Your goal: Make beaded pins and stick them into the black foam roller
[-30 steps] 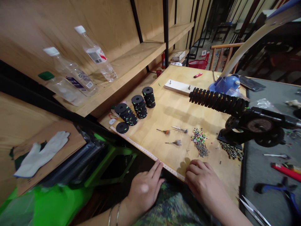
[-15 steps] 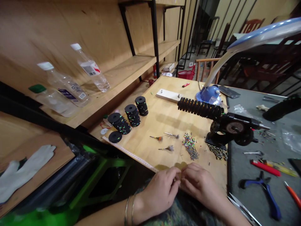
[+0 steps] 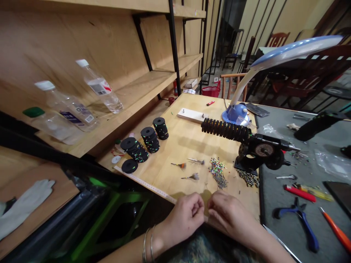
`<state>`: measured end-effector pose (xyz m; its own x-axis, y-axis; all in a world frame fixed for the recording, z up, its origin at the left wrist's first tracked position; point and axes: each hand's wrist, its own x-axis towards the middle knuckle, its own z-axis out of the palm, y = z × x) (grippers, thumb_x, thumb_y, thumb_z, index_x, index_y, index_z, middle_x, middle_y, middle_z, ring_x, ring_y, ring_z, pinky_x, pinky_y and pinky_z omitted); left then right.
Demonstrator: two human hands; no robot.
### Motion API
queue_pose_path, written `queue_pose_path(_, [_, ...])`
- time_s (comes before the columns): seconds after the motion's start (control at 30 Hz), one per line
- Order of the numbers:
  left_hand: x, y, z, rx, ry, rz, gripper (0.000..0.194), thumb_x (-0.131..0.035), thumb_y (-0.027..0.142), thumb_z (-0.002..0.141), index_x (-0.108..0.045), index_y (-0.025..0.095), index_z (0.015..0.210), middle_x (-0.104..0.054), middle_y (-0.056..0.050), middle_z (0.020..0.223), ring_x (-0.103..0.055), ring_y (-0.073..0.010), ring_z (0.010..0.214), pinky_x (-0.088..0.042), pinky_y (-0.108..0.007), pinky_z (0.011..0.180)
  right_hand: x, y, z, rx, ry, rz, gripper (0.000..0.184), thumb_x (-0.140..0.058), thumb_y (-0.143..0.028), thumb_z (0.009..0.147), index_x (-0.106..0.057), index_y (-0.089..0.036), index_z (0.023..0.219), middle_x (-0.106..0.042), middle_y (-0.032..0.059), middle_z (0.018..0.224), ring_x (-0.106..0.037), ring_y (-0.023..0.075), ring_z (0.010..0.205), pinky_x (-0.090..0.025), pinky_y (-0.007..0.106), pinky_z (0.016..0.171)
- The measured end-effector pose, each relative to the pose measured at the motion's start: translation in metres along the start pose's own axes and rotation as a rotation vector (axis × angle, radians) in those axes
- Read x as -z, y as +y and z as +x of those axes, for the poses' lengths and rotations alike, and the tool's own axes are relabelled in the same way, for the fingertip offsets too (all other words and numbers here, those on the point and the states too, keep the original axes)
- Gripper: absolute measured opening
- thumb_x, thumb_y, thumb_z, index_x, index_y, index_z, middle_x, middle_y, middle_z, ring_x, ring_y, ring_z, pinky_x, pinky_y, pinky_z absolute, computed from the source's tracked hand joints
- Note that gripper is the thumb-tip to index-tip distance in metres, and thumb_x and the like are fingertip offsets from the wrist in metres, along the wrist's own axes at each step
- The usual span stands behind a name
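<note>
My left hand (image 3: 189,213), with two bangles at the wrist, is closed at the table's near edge, its fingers curled into a pinch. Close beside it, a small gap away, my right hand (image 3: 229,212) is also closed, fingertips bent down. Whatever either one holds is too small or hidden. Just beyond them lie a pile of tiny coloured beads (image 3: 216,165) and small grey metal pieces (image 3: 220,180). Left of these are little bundles of fine strands: one with an orange band (image 3: 179,166), a grey one (image 3: 192,176) and a pale one (image 3: 196,160).
Black foam spools (image 3: 134,148) stand stacked at the left. A black winding device (image 3: 263,148) carries a row of black discs (image 3: 226,129), with brass-coloured pieces (image 3: 248,178) by its base. Blue pliers (image 3: 298,219) and a red-handled tool (image 3: 299,193) lie right; a blue lamp (image 3: 235,112) stands behind.
My hands have drawn slightly apart, opening a gap between the fingertips. The view has turned a little, so the table things sit further left.
</note>
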<state>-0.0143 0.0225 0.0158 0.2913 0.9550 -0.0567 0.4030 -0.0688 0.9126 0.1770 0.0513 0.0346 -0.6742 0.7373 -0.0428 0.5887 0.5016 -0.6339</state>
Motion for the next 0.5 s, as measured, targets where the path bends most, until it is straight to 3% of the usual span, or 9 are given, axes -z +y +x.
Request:
queue_pose_path(0.13, [0.006,-0.005,-0.004,0.091,0.023,-0.155,0.011,-0.049,0.014,0.081,-0.047,0.019,0.071,-0.028,0.009,0.054,-0.027,-0.0092,0.050,-0.022,-0.022,0.047,0.009,-0.002,0.004,0.028,-0.002,-0.060,0.015,-0.045,-0.008,0.086,-0.055,-0.018,0.090,-0.062,0.0068,0.081,-0.057,0.0193,0.074,-0.042,0.027,0.064])
queue_pose_path(0.5, [0.013,-0.005,-0.006,0.164,0.093,-0.324,0.009,-0.049,0.020,0.083,-0.047,0.018,0.074,-0.034,0.008,0.059,-0.030,-0.0096,0.054,-0.026,-0.022,0.050,0.010,-0.007,0.015,-0.003,0.018,-0.098,0.018,-0.042,-0.004,0.082,-0.046,-0.021,0.078,-0.056,0.0017,0.071,-0.053,0.0160,0.064,-0.039,0.025,0.059])
